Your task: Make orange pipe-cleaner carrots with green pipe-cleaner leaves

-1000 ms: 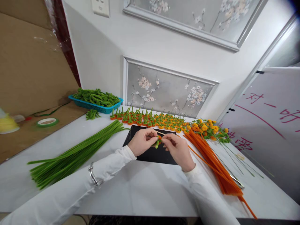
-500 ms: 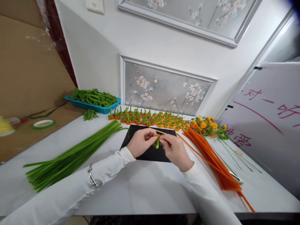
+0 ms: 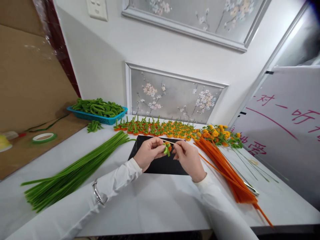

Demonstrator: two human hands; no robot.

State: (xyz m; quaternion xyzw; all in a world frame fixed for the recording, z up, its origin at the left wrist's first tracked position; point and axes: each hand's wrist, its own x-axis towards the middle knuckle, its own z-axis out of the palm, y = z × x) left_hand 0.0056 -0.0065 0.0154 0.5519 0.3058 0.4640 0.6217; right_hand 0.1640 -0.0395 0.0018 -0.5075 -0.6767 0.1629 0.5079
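Over a black mat (image 3: 160, 166), my left hand (image 3: 148, 151) pinches a small orange-and-green pipe-cleaner piece (image 3: 167, 149). Green loops and a short green stem show on it. My right hand (image 3: 190, 160) has its fingers closed on a thin pale stick (image 3: 169, 142), whose far end reaches to the top of the piece. Both hands are close together, with the fingertips partly hiding the piece. Behind them stand rows of small orange-and-green pipe-cleaner pieces (image 3: 145, 128), several with upright green stems.
Green pipe cleaners (image 3: 82, 166) lie in a bundle at left, orange ones (image 3: 225, 170) at right. A blue basket (image 3: 97, 117) of bent green pieces stands at the back. Yellow-orange pipe-cleaner sprigs (image 3: 217, 133), scissors-like metal handles (image 3: 251, 189) and green tape (image 3: 44, 137) lie around.
My right fingers have moved slightly away from the piece, and the pale stick now shows between the hands. The piece has turned, showing more green loops and orange. The view has shifted slightly.
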